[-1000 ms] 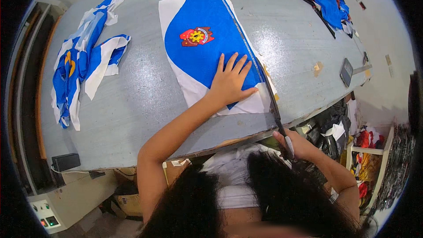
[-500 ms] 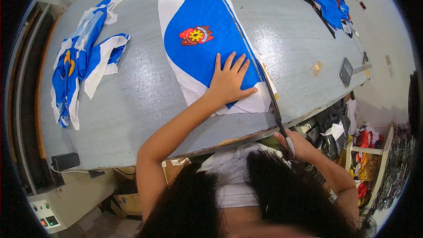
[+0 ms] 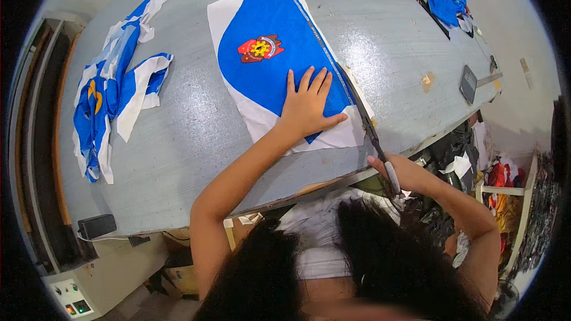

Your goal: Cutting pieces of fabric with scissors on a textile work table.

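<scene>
My left hand (image 3: 306, 104) lies flat with spread fingers on a blue and white fabric panel (image 3: 250, 24) bearing a red and yellow emblem (image 3: 259, 49). My right hand (image 3: 401, 172) grips the handles of long dark scissors (image 3: 370, 134) with a pale grey grip. The blades reach along the panel's right edge, beside a narrow printed strip (image 3: 315, 35); the tips are hard to make out.
The grey table (image 3: 166, 166) holds crumpled blue-white fabric (image 3: 107, 89) at left, piled garments (image 3: 440, 0) at back right, a phone-like device (image 3: 468, 83) at right and a black adapter (image 3: 96, 224). Below right stands a shelf (image 3: 502, 190) with coloured cloth.
My right hand and the scissors have shifted slightly forward and rightward, the blades further up the panel's edge. My left hand stays spread on the fabric. The view has turned slightly.
</scene>
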Action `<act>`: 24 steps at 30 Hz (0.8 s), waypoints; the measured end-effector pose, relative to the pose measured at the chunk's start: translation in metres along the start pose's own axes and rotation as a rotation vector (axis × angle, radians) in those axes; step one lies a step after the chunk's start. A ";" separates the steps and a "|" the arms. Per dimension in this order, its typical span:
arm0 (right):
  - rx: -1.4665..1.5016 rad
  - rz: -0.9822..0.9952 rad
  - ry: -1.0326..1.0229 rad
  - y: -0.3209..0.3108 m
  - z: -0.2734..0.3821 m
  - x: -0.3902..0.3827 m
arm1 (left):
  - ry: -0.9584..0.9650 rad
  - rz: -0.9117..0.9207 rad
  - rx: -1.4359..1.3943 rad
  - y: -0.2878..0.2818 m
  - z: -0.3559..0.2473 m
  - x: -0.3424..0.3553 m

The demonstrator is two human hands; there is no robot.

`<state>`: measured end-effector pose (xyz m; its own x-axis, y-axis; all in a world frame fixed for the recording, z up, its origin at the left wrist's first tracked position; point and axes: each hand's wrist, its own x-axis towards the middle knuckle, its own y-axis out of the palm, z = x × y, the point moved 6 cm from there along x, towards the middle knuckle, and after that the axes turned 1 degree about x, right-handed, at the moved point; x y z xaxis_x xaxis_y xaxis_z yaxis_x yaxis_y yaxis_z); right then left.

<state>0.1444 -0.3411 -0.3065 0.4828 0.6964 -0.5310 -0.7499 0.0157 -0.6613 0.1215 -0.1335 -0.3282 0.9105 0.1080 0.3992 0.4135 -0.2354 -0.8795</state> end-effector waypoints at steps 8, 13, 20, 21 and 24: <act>0.063 0.156 0.105 -0.001 0.004 0.004 | 0.025 -0.020 -0.003 -0.002 -0.001 0.002; 0.206 0.167 0.026 -0.003 0.010 0.012 | 0.035 0.003 0.038 -0.001 -0.002 0.002; 0.536 0.260 0.033 -0.011 -0.003 -0.001 | 0.021 0.014 0.033 0.000 0.000 -0.003; 0.690 0.282 0.015 -0.007 -0.005 -0.001 | 0.010 0.018 0.025 0.000 0.001 -0.003; 0.869 0.356 0.062 -0.005 -0.017 -0.003 | 0.011 0.001 -0.037 -0.020 -0.025 0.006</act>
<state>0.1540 -0.3558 -0.3107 0.1645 0.7242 -0.6697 -0.9204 0.3568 0.1597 0.1185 -0.1524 -0.3018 0.9107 0.0973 0.4015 0.4124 -0.2706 -0.8699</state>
